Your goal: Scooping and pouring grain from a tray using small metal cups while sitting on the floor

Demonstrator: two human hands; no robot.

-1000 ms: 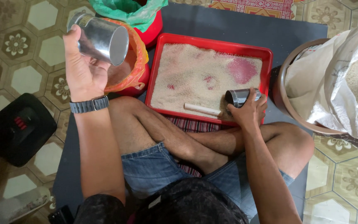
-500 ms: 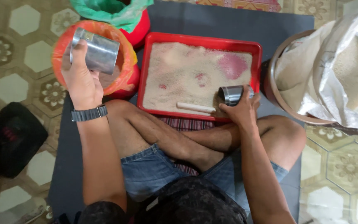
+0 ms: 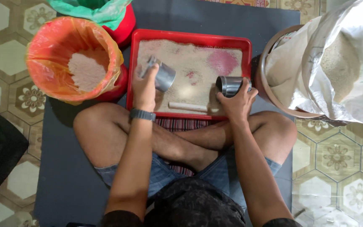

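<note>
Head view: a dark mat [image 3: 215, 17] carries a red tray [image 3: 192, 38] of pale grain, flanked by an orange-lined bucket [image 3: 53, 46] of grain and a big sack [image 3: 341, 54] in a basin. Over the tray's left side, the left hand [image 3: 144, 86] curls round a tilted metal cup [image 3: 161, 76]. At the tray's right front, the right hand [image 3: 236, 101] grips a second metal cup [image 3: 228, 85]. A white stick [image 3: 188, 106] lies between them.
</note>
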